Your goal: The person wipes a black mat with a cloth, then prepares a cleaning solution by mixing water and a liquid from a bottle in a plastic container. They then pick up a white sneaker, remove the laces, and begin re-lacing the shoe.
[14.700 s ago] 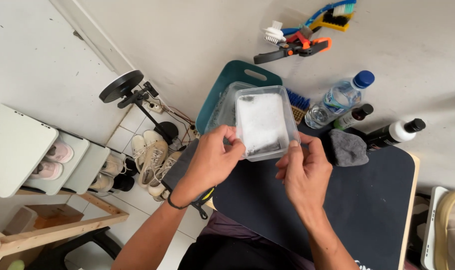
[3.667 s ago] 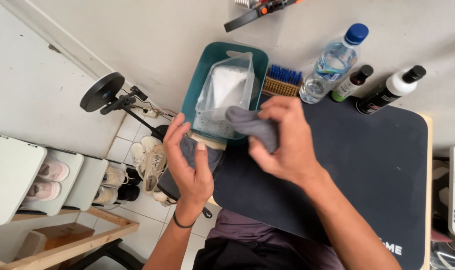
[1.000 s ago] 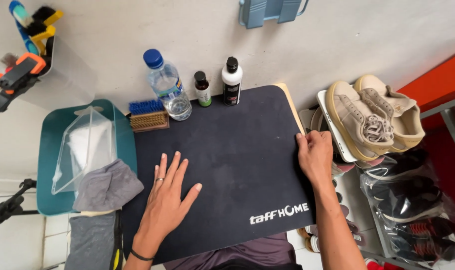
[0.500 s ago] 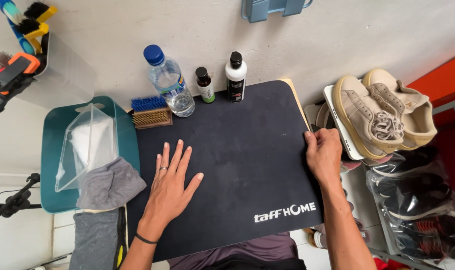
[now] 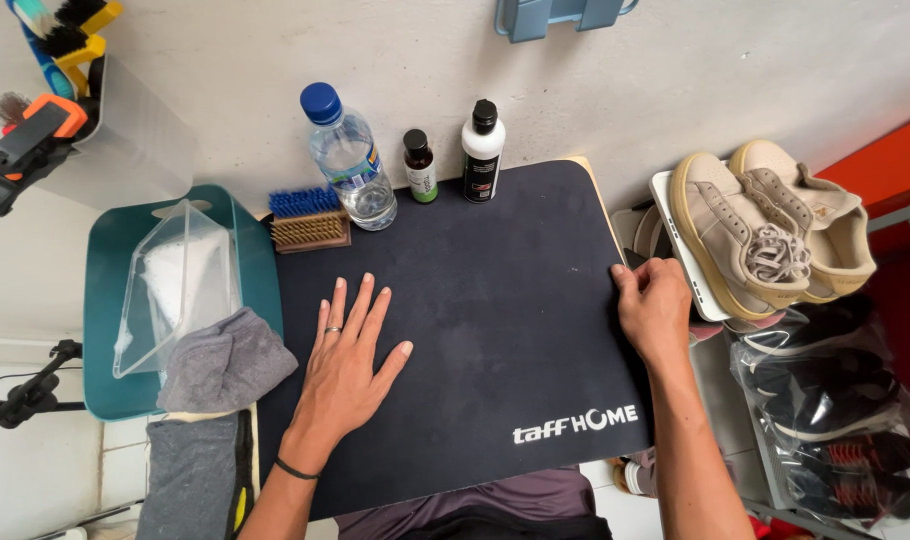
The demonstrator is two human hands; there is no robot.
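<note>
Two hands rest on the dark work mat (image 5: 475, 300) that covers our table. Our left hand (image 5: 347, 370) lies flat on its left half, fingers (image 5: 360, 305) spread. Our right hand (image 5: 655, 310) grips the mat's right edge, fingers curled over it. Along the mat's far edge stand a water bottle (image 5: 350, 160), a small dark bottle (image 5: 419, 166) and a white bottle with a black cap (image 5: 483, 152), with a blue-bristled brush (image 5: 309, 217) beside them. A grey cloth (image 5: 225, 362) lies at the left, against a teal tray (image 5: 100, 310). Beige sneakers (image 5: 775, 235) sit to the right.
</note>
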